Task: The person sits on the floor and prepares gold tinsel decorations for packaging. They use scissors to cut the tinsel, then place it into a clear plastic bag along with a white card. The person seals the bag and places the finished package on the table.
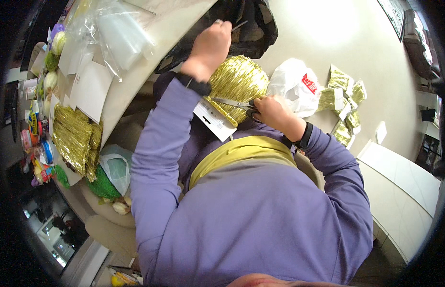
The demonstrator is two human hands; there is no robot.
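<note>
My right hand (pixel 276 112) grips the dark handles of a pair of scissors (pixel 232 103); the metal blades point left across gold tinsel fringe (pixel 240 80) lying over my lap. At the near edge of the fringe sit its braided header and a white hang card (pixel 216 120). Above the fringe, my left hand (pixel 211 46) is closed around a thin pale strip (pixel 239 26) whose end sticks out to the right. What else that hand may hold is hidden. Beyond it lies a black plastic bag (pixel 254 32).
On the table (pixel 143 77) at the left are clear plastic sleeves (pixel 123 36), white cards (pixel 91 89) and more gold fringe (pixel 71 138). A white plastic bag (pixel 292 84) and several carded gold fringe bundles (pixel 339 102) lie on the floor at the right.
</note>
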